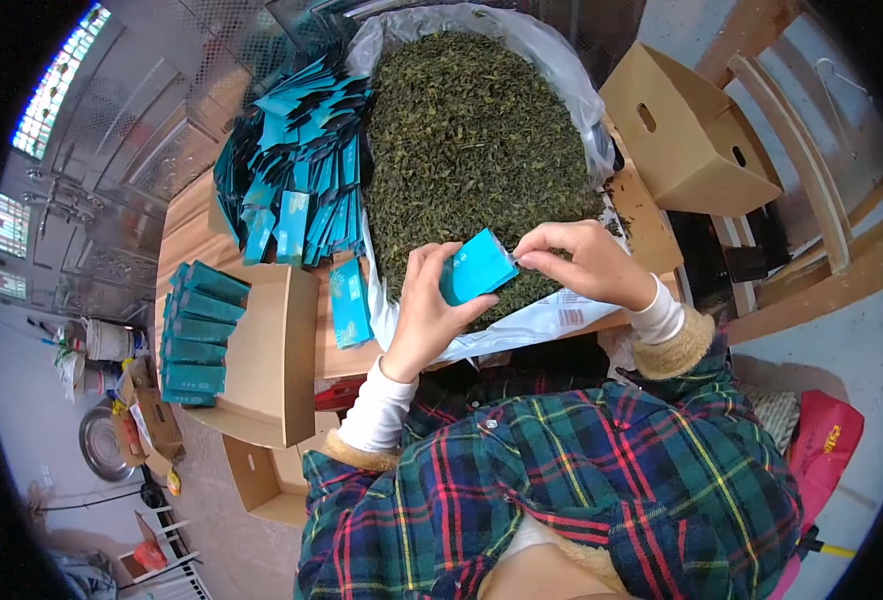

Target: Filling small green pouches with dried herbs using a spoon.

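A small blue foil packet (480, 268) is in my left hand (428, 296), thumb along its lower side and fingers behind its upper edge. The packet is tilted, with one end towards my right hand (587, 262). There, my right thumb and forefinger pinch together at that end, where a small pale bit shows; whether it is part of the packet is too small to tell. Beneath both hands lies a broad heap of dried green tea-like leaves (479, 157) in an open clear plastic bag (479, 341).
Many flat blue packets (310, 150) are piled left of the leaves, with a single packet (350, 304) near the bag. A cardboard tray (299, 352) holds stacked filled-looking packets (199, 330) on the wooden table (336, 364). Another cardboard box (681, 135) stands at right, beside a wooden chair (794, 142).
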A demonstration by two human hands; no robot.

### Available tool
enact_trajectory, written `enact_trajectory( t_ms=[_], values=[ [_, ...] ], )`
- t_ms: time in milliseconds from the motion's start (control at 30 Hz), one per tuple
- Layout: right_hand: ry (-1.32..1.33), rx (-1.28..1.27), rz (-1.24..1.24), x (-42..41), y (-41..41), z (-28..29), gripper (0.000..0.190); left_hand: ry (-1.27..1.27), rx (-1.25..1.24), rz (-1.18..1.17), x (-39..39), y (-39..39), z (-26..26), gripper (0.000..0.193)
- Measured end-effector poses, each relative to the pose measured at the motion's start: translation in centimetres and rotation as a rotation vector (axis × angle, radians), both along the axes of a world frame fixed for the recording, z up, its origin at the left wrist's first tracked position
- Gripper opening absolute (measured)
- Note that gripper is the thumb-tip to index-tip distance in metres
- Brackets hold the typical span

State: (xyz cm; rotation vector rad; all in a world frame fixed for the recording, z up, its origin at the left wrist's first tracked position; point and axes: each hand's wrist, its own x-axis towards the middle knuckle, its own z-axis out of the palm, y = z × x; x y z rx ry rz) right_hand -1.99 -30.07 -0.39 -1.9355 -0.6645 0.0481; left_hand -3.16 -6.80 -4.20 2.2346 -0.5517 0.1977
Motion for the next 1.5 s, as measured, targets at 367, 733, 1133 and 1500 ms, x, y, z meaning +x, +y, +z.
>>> enact_trajectory(
  t_ms=[367, 733, 1133, 1500],
  values=[
    [0.146, 0.093, -0.025, 0.2, 0.4, -0.1, 0.014, -0.213, -0.091, 0.184, -0.5, -0.2, -1.6, 0.057],
    [0.372, 0.342, -0.133, 2.2, -2.4, 0.6, 0.018, -0.148, -0.192, 0.174, 0.6, 1.4, -1.7, 0.053],
    [-0.158, -0.014, -0.455, 8.9, 0.2, -2.7, 0.018, 0.22, -0.837, 0.038, 4.3, -0.4, -1.5, 0.055],
    [-0.247, -0.085, -0.396, 5.6, -2.4, 2.1, 0.016, 0.25, -0.9, -0.03, 5.3, -0.6, -0.8, 0.055]
  ],
)
